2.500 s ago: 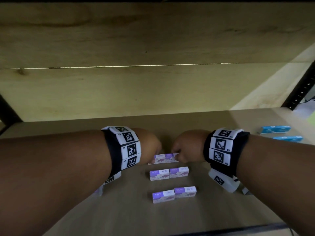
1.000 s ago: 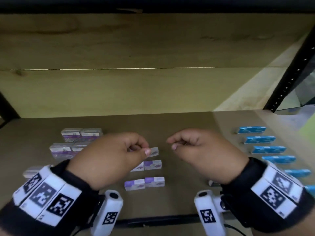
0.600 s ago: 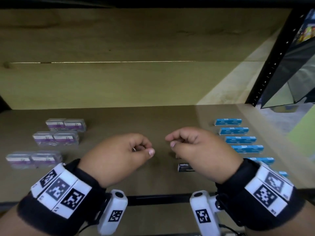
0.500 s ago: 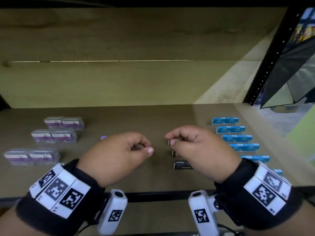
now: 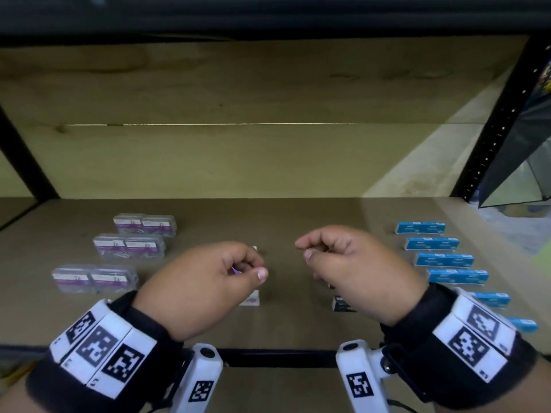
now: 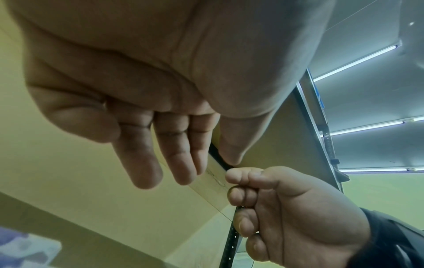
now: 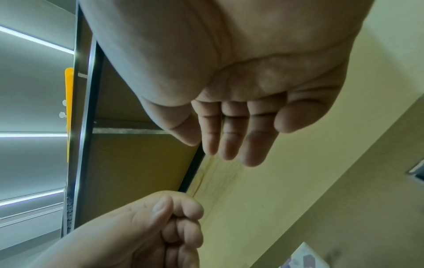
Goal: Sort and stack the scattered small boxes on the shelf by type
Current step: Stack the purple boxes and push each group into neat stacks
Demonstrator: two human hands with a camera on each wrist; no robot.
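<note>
Boxes lie on the shelf [image 5: 298,210] by type: clear purple-label boxes [image 5: 128,245] in paired rows toward its left edge, blue boxes [image 5: 441,260] in a column along its right edge, a purple-and-white box [image 5: 250,299] and a dark box [image 5: 341,304] near the front edge, mostly hidden. We hold our left hand [image 5: 205,281] and right hand [image 5: 354,269] above the middle, fingers loosely curled, nothing pinched in either. We judge this a pause between picks; box contents unseen.

Left hand [image 6: 160,90] fingers loosely curled, right hand [image 6: 298,217] fist beside
</note>
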